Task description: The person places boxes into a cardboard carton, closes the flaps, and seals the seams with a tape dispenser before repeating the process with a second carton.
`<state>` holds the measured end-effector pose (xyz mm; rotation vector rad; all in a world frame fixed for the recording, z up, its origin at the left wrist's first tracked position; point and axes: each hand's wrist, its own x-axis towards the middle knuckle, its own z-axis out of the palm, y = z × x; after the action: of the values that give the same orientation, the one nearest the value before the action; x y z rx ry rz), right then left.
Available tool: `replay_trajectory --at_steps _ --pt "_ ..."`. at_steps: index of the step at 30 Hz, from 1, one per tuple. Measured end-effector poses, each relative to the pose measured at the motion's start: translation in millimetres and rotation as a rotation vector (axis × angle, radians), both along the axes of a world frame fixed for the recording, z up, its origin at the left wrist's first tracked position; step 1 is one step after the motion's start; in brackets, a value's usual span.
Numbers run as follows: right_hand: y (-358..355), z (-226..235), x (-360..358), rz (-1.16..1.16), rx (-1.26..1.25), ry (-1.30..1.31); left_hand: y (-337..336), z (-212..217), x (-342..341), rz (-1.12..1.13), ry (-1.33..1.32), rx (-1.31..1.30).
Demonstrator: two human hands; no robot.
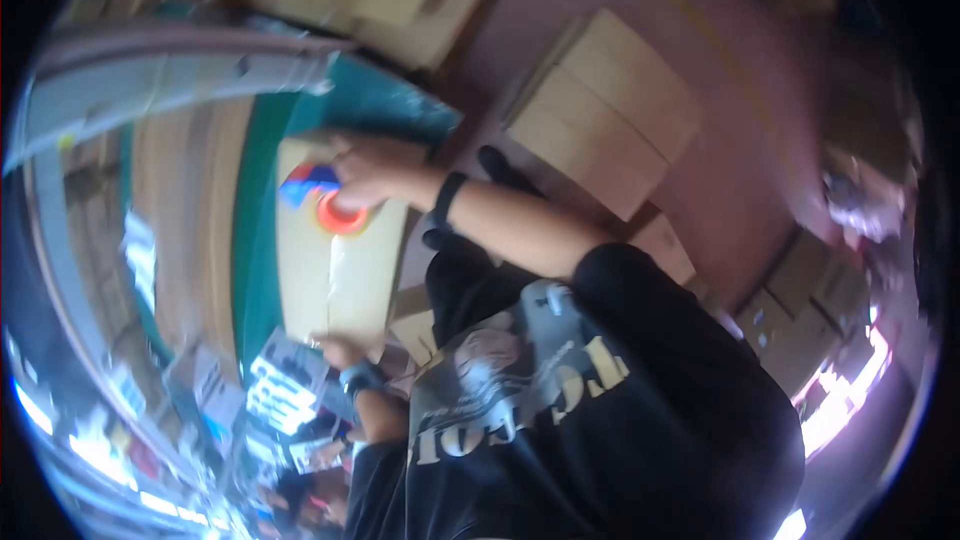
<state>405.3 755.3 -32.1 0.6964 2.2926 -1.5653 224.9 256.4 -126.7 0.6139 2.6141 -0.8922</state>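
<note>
From the head camera, your right hand (365,172) is closed around a tape roller (325,198) with a red ring and a blue part. It sits on the far end of a flat cardboard box (330,280), which lies on the green table (258,240). Your left hand (340,350) presses on the near edge of the box; you cannot tell if that grip is shut. More brown boxes (610,110) lie on the floor to your right. Papers (280,390) sit near your left hand. The picture is blurry.
</note>
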Motion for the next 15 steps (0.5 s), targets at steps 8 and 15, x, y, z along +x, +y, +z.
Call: replay_trajectory --at_steps 8,15 --pt "-1.3 -47.8 183.7 -0.661 0.003 0.323 134.2 7.0 57.3 0.285 0.077 0.708" --pt "20.0 -89.9 479.0 -1.586 -0.411 0.457 349.0 65.5 229.8 -0.341 -0.657 0.710"
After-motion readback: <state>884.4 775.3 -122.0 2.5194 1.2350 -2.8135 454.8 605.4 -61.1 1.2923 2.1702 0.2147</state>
